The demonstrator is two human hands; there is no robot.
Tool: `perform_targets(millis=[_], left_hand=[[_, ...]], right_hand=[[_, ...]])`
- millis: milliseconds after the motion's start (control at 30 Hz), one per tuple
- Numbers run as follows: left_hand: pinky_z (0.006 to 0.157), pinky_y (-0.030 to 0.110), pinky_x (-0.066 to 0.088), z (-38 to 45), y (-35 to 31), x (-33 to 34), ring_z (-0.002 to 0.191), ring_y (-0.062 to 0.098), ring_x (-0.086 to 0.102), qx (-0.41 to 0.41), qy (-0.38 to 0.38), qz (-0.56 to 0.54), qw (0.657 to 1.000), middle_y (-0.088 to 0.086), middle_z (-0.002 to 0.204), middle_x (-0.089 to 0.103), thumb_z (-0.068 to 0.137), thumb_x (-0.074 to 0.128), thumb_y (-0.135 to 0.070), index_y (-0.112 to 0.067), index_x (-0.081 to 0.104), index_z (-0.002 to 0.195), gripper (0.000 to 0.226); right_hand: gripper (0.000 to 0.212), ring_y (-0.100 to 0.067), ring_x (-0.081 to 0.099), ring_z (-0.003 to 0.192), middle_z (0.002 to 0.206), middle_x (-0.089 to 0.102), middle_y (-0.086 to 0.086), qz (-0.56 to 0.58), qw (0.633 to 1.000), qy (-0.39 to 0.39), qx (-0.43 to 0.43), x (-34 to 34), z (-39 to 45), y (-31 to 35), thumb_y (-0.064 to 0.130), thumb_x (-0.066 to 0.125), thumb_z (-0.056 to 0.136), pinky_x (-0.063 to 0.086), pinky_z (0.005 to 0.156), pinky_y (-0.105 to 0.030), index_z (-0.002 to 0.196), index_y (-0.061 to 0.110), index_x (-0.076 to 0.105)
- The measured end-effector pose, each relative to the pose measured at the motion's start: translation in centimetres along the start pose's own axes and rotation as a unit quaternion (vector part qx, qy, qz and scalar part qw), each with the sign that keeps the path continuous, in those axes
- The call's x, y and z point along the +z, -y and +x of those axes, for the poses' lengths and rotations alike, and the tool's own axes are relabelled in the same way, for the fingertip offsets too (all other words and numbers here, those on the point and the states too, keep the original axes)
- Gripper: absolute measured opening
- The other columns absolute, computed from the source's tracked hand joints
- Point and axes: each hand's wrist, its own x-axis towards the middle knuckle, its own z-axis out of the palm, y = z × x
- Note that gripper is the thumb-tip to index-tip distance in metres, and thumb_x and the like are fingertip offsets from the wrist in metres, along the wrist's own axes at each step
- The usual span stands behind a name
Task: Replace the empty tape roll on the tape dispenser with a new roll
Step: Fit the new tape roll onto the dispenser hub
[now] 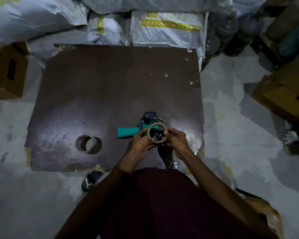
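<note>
A teal tape dispenser (128, 131) lies on its side on the dark brown board (110, 83), handle pointing left, black head at the top. Both hands hold a thin empty cardboard tape ring (158, 124) just above the dispenser's black hub (156, 134), which shows through the ring. My left hand (141, 142) pinches the ring's left rim; my right hand (177, 139) pinches its right rim. A full brown tape roll (88, 144) lies on the board to the left, apart from both hands.
White woven sacks (166, 28) are stacked behind the board. Cardboard boxes stand at the left (7, 71) and right (283, 90). Dark bottles (231, 31) sit at the back right. A slipper (91, 180) lies on the grey floor by the board's near edge.
</note>
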Motion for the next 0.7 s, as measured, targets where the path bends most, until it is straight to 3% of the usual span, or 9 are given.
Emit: perform_targets(millis=[133, 300, 467, 600, 700], left_hand=[[0.092, 0.055, 0.062, -0.3, 0.1, 0.1, 0.105, 0.035, 0.074, 0.025, -0.009, 0.024, 0.999, 0.014, 0.108, 0.074, 0.086, 0.069, 0.016, -0.021, 0.064, 0.122, 0.052], [0.085, 0.052, 0.066, -0.3, 0.3, -0.1, 0.102, 0.031, 0.078, 0.083, 0.03, 0.123, 0.989, 0.014, 0.112, 0.078, 0.084, 0.078, 0.005, -0.016, 0.065, 0.137, 0.058], [0.089, 0.051, 0.065, -0.5, -0.3, -0.1, 0.103, 0.03, 0.077, 0.057, 0.02, 0.095, 0.994, 0.015, 0.113, 0.078, 0.085, 0.075, 0.005, -0.019, 0.064, 0.137, 0.059], [0.098, 0.055, 0.06, -0.1, 0.0, -0.2, 0.095, 0.03, 0.073, 0.044, -0.018, 0.045, 0.998, 0.027, 0.108, 0.076, 0.085, 0.074, 0.0, -0.001, 0.072, 0.118, 0.034], [0.094, 0.053, 0.061, 0.5, 0.2, -0.4, 0.087, 0.027, 0.068, 0.061, -0.038, 0.066, 0.995, 0.029, 0.104, 0.076, 0.08, 0.078, -0.01, 0.005, 0.076, 0.097, 0.024]], right_hand=[[0.022, -0.034, 0.072, 0.1, 0.113, 0.074, -0.018, 0.007, 1.0, 0.002, 0.001, 0.0, 0.2, 0.1, 0.005, 0.069, 0.092, 0.058, 0.09, -0.055, 0.114, 0.009, 0.074], [0.03, -0.029, 0.073, 0.095, 0.115, 0.073, -0.02, -0.008, 1.0, -0.013, 0.01, -0.1, 0.5, 0.0, 0.004, 0.069, 0.093, 0.059, 0.089, -0.053, 0.122, 0.002, 0.069], [0.025, -0.027, 0.073, 0.098, 0.114, 0.073, -0.02, 0.008, 1.0, -0.02, 0.021, 0.0, 0.5, -0.2, 0.008, 0.067, 0.095, 0.06, 0.089, -0.047, 0.12, 0.004, 0.07], [0.02, -0.034, 0.072, 0.106, 0.113, 0.073, -0.021, 0.023, 0.999, -0.007, 0.047, 0.5, 0.6, -0.4, 0.015, 0.06, 0.1, 0.06, 0.089, -0.045, 0.117, 0.012, 0.071], [0.023, -0.026, 0.075, 0.095, 0.105, 0.077, -0.012, 0.027, 0.998, -0.008, 0.061, 0.8, 0.5, -0.6, 0.01, 0.057, 0.1, 0.062, 0.082, -0.038, 0.118, 0.014, 0.07]])
